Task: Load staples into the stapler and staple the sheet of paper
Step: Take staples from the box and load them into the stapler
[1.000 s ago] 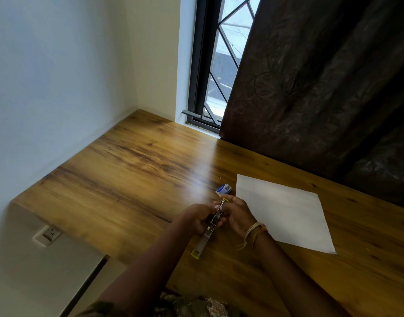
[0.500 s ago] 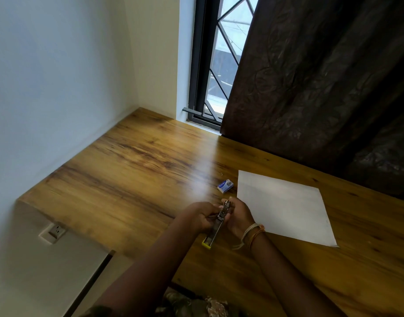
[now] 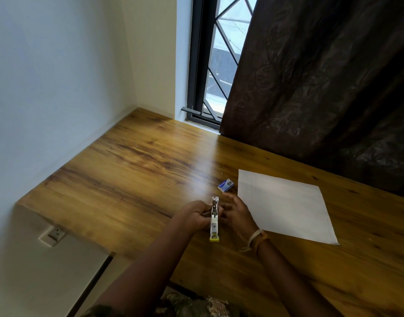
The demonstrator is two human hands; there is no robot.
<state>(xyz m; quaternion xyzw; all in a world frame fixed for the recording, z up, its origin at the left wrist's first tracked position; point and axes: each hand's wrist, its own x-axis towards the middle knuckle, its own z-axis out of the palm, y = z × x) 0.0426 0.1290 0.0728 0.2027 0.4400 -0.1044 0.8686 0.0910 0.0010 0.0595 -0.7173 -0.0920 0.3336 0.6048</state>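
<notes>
Head view: fingers of the left hand (image 3: 196,215) curl round the stapler (image 3: 214,219), gripping it above the tabletop (image 3: 132,170); the right hand (image 3: 236,213) touches its right side, fingers loosely spread. Just beyond lies a small staple box (image 3: 226,185), and right of it the sheet of paper (image 3: 285,207) lies flat.

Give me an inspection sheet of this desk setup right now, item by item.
Surface: wooden desk, glare patch near its middle.
Job's things: stapler held above the desk; staple box beside the sheet of paper, which lies flat.
Clutter: one loose staple beyond the box.
Grippers: left hand grips the stapler; right hand beside it, fingers relaxed.
Cables: nothing seen.
Surroundings: wall socket, barred window, dark curtain.
</notes>
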